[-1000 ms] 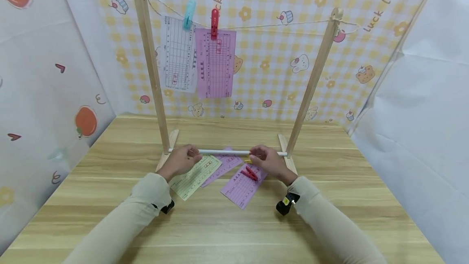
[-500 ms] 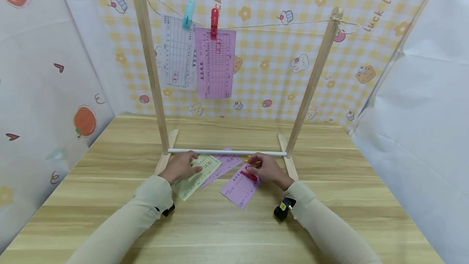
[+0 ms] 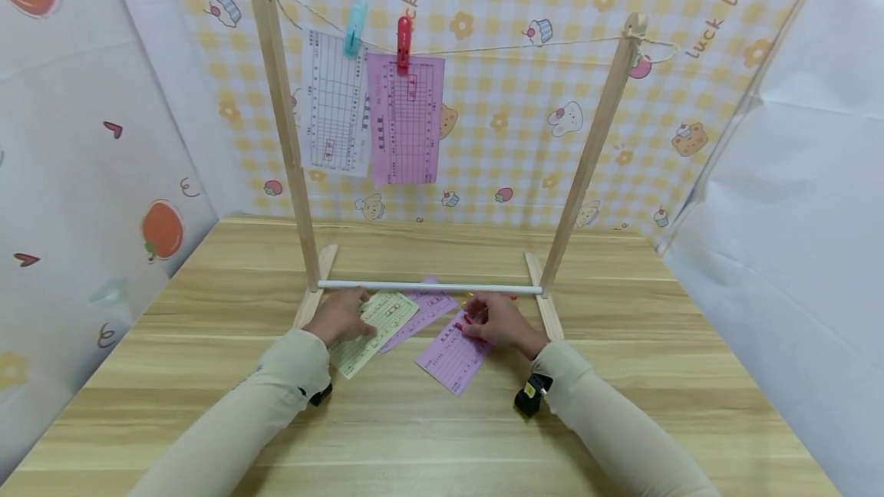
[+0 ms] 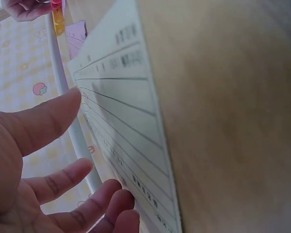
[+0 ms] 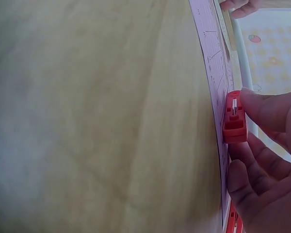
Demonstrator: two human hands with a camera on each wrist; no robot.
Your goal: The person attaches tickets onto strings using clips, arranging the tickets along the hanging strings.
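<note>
My left hand point(image 3: 338, 318) hovers at the pale green slip point(image 3: 387, 320), fingers spread and loosely bent. Its thumb is close to the paper in the left wrist view; whether it touches, I cannot tell. My right hand point(image 3: 503, 320) holds a red clothespin point(image 5: 235, 116) between thumb and fingers, over a pink slip point(image 3: 445, 363) lying on the table. Another pink slip point(image 3: 430, 308) lies partly beneath the green one. On the string above, a blue clothespin point(image 3: 355, 27) holds a white slip point(image 3: 334, 110), and a red clothespin pins a pink slip point(image 3: 410, 129).
A wooden stand has a left post point(image 3: 285, 121), a right post point(image 3: 594, 152) and a low white rod point(image 3: 421, 286) joining them. A sagging string point(image 3: 525, 46) runs between the post tops. Behind the right hand, yellow and red bits of other clips peek out.
My right hand has come down and toward me from near the white rod onto the red clothespin and taken hold of it. My left hand has lowered from the rod toward the green slip.
</note>
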